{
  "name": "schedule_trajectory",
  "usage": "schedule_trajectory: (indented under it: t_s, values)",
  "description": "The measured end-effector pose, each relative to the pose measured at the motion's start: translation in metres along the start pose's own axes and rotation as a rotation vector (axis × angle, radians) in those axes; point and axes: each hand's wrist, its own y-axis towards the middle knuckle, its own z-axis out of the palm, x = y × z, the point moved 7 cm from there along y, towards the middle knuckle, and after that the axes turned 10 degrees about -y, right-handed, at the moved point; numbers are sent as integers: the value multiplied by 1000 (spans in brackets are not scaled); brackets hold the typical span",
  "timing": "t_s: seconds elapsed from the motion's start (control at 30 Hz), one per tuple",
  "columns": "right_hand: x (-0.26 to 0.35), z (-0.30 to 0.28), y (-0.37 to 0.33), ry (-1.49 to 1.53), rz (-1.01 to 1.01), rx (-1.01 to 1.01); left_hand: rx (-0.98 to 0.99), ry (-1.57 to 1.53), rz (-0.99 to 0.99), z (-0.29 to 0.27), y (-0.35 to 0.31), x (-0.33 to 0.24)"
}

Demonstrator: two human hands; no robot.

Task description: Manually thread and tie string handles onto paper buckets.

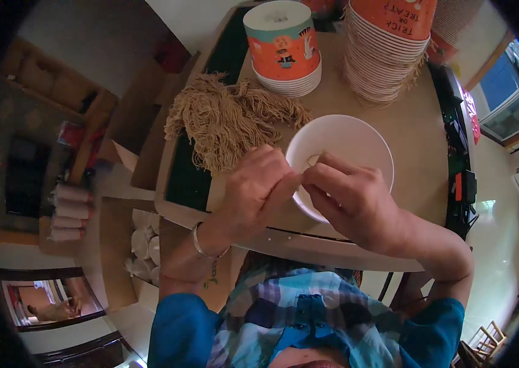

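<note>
A white paper bucket [362, 132] rests at the table's near edge, its open mouth facing up. My left hand [259, 184] is closed at the bucket's left rim; its curled fingers hide whatever they pinch. Over the mouth, my right hand [354, 195] pinches thumb to fingers, close to the left fingertips. A thin cord [313, 159] loops out beside the right fingers, inside the bucket; its ends are hidden. Just beyond my left hand lies a loose heap of tan twine strands [216, 119].
Behind the bucket stand a short stack of orange and teal printed buckets [282, 52] and a taller upside-down stack [385, 55] with twine along its side. Dark objects [467, 187] line the table's right edge. An open cardboard box [118, 245] of white wrapped items sits at lower left.
</note>
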Motion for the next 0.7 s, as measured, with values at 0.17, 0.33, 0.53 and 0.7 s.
schedule_trajectory:
  t_s: [0.17,0.33,0.53,0.7]
  values:
    - [-3,0,-3,16,29,-13,-21,-112,-127,2,-3,0]
    - [-8,1,-3,68,67,-8,-6,-173,-254,5,-6,7]
    - [-16,5,-2,161,144,-16,10,-206,-223,-1,-2,6]
    - [-19,6,1,238,157,-21,44,-283,-327,-6,2,9]
